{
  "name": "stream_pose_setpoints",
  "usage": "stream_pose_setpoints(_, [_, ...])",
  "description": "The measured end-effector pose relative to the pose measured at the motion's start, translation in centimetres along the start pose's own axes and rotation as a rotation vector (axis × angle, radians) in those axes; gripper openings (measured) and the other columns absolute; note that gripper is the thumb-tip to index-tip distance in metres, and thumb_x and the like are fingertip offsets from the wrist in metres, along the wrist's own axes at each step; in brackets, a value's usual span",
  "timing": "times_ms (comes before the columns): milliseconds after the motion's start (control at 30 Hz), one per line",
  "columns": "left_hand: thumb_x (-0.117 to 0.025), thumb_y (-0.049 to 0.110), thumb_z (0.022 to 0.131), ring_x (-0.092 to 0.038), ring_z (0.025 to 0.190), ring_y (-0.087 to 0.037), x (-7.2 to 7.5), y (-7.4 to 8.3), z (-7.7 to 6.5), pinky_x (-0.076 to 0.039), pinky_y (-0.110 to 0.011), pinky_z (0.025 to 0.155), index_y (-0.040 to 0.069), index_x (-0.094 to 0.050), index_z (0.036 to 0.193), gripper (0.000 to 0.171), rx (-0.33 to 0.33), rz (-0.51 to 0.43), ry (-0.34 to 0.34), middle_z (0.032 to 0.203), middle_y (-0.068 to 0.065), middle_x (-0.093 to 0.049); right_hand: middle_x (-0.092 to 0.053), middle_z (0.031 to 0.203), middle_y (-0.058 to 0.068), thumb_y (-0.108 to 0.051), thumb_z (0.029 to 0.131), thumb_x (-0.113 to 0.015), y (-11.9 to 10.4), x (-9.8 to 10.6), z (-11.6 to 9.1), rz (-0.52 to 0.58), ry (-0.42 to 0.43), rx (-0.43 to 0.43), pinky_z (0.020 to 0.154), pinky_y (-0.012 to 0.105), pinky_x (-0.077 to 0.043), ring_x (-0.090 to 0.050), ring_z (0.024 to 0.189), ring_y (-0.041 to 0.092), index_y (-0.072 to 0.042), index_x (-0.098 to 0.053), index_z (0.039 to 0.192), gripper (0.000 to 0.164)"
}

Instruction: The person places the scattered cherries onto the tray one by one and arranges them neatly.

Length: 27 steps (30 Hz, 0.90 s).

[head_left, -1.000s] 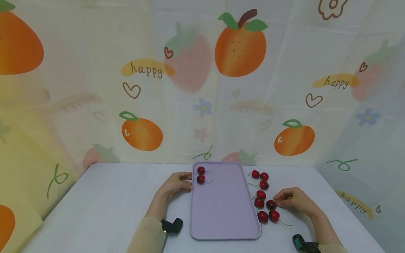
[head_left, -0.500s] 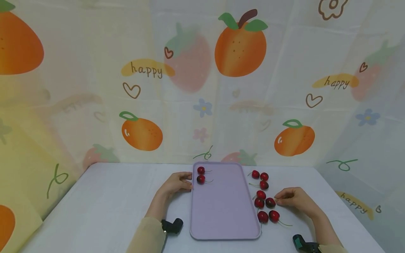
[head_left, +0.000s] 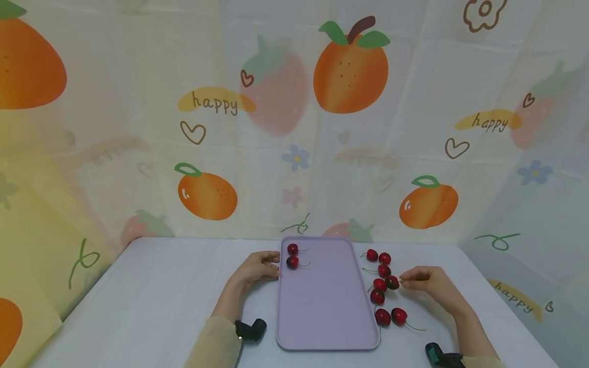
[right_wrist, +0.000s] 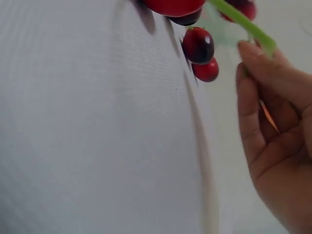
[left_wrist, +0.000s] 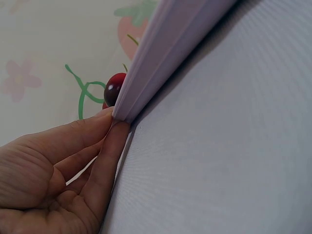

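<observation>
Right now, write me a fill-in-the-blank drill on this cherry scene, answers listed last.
1. The tray holds ___ cherries.
2. The right hand pinches a cherry by its ___.
3. The left hand touches the tray's ___ edge.
4. The loose cherries lie to the ___ of the tray.

Answers: two; stem; left; right

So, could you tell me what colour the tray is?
The tray is pale lilac, clearest in the head view.

A white table (head_left: 152,301) stands before a pale curtain (head_left: 138,153) printed with oranges, strawberries, hearts and the word "happy"; two cherries (head_left: 292,255) lie at the lilac tray's far left corner.
</observation>
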<state>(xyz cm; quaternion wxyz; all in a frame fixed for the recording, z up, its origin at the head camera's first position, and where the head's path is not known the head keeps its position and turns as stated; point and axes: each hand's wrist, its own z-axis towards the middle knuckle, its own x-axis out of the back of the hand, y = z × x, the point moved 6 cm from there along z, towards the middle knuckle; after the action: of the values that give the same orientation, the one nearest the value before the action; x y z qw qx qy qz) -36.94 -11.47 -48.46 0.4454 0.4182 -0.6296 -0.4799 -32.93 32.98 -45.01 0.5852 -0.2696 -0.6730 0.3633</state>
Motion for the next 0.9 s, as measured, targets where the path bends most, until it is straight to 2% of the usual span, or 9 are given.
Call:
stream_pose_setpoints(133, [-0.072,-0.005,0.081,-0.065,0.081,-0.011,0.1,0.0,0.0,-0.063,-0.032,0.081,-0.006,-0.051,0.138,0.061,0.003,0.000,0.006,0.130,-0.023,-0.059,-0.075,0.108,0.004,-0.032,0.088,-0.072,-1.1,0.1,0.3,0.007,0.024,0.001,0.082,0.022,-0.054,-0.065,0.091,0.003,-0.007,-0.073,0.113,0.036])
stream_pose_setpoints(300, [-0.072,-0.006,0.081,-0.065,0.082,-0.011,0.0,-0.1,0.0,-0.063,-0.032,0.082,-0.006,-0.050,0.138,0.061,0.004,-0.008,0.002,0.131,-0.023,-0.059,-0.076,0.103,0.000,-0.028,0.088,-0.073,-2.5,-0.2,0.3,0.048,0.024,0.066,0.081,0.018,-0.056,-0.067,0.089,0.002,-0.003,-0.072,0.113,0.036])
stream_pose_setpoints(467, [-0.071,-0.005,0.082,-0.066,0.081,-0.011,0.0,-0.1,0.0,-0.063,-0.032,0.082,-0.005,-0.051,0.138,0.060,0.010,-0.003,0.003,0.130,-0.022,-0.059,-0.077,0.099,-0.002,-0.026,0.087,-0.074,-3.8,-0.9,0.5,0.085,-0.009,0.093,0.082,0.017,-0.057,-0.071,0.090,0.010,0.000,-0.072,0.112,0.036])
stream_pose_setpoints(667, [-0.071,-0.005,0.082,-0.066,0.081,-0.011,0.0,0.0,-0.1,-0.063,-0.033,0.081,-0.006,-0.051,0.138,0.059,0.005,-0.003,0.002,0.130,-0.023,-0.060,-0.077,0.101,0.000,-0.031,0.087,-0.074,-5.4,-1.5,0.8,0.076,0.006,0.076,0.085,0.018,-0.055,-0.069,0.091,0.008,-0.004,-0.072,0.112,0.037])
stream_pose_setpoints(900, [-0.070,-0.006,0.082,-0.066,0.081,-0.011,0.0,0.1,-0.1,-0.063,-0.032,0.081,-0.006,-0.051,0.138,0.059,0.002,-0.001,0.002,0.130,-0.023,-0.059,-0.076,0.095,-0.011,-0.030,0.087,-0.074,-7.5,-2.4,1.1,0.138,0.042,0.050,0.087,0.024,-0.052,-0.068,0.090,0.013,-0.004,-0.072,0.113,0.037])
